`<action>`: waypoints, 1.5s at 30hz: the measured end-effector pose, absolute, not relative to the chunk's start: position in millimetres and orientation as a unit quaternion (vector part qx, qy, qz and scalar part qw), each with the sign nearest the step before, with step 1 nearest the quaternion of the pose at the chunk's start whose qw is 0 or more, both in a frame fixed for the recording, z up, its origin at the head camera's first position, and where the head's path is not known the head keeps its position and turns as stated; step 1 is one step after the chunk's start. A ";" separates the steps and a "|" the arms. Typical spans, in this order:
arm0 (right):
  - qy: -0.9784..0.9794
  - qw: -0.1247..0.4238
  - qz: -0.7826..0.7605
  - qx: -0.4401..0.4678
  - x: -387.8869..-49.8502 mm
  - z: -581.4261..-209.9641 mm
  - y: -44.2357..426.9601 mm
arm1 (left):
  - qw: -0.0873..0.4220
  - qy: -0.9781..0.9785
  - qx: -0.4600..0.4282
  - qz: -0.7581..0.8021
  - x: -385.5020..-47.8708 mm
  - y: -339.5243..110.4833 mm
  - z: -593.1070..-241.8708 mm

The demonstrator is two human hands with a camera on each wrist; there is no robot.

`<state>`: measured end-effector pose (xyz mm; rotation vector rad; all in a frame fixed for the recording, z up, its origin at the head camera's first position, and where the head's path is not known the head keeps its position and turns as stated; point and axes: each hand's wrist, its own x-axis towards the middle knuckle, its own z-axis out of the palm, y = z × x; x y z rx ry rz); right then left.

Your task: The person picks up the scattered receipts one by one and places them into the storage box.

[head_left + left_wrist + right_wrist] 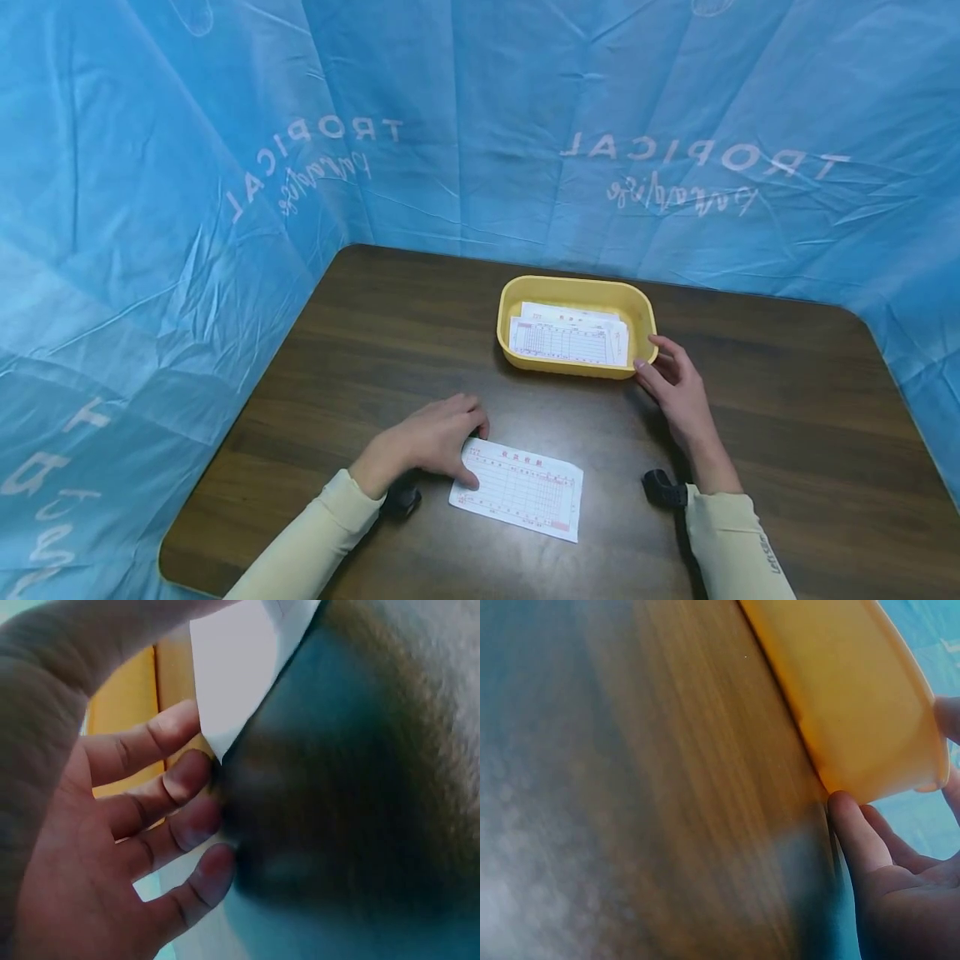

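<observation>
A white receipt slip [520, 489] with a red-printed grid lies near the front of the table. My left hand [438, 437] is at its left end, thumb over the top face and fingers along the far edge, pinching it. In the left wrist view the slip's pale corner [229, 682] touches the index fingertip, while the other fingers are spread and curved. Farther back stands a yellow plastic basket [551, 283] holding several similar receipt slips [567, 342]. My right hand [678, 392] grips its near right corner, thumb and fingers about the rim; the right wrist view shows the basket's outer wall [862, 697].
The dark wood-grain table [360, 333] has rounded corners. Blue printed cloth [480, 150] hangs behind it and along the left side. A black wrist camera [663, 489] is strapped to the right wrist, and another [402, 500] sits under the left.
</observation>
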<state>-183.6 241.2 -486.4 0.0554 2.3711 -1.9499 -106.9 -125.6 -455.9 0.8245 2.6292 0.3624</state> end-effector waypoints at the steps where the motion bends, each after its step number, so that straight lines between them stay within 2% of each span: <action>1: 0.772 0.036 -0.634 0.019 -183.7 -486.0 241.4 | 0.177 0.932 0.291 0.126 -106.3 -125.5 -455.9; 5: 0.769 0.039 -0.638 0.022 -183.7 -486.2 241.9 | 0.177 0.935 0.283 0.118 -104.3 -124.8 -456.4; 23: 0.767 0.032 -0.641 0.020 -184.6 -489.1 241.5 | 0.240 0.918 0.252 0.190 -103.4 -123.1 -455.8; 45: 0.772 0.035 -0.634 0.018 -183.2 -488.2 242.2 | 0.257 0.910 0.236 0.222 -103.3 -129.4 -450.9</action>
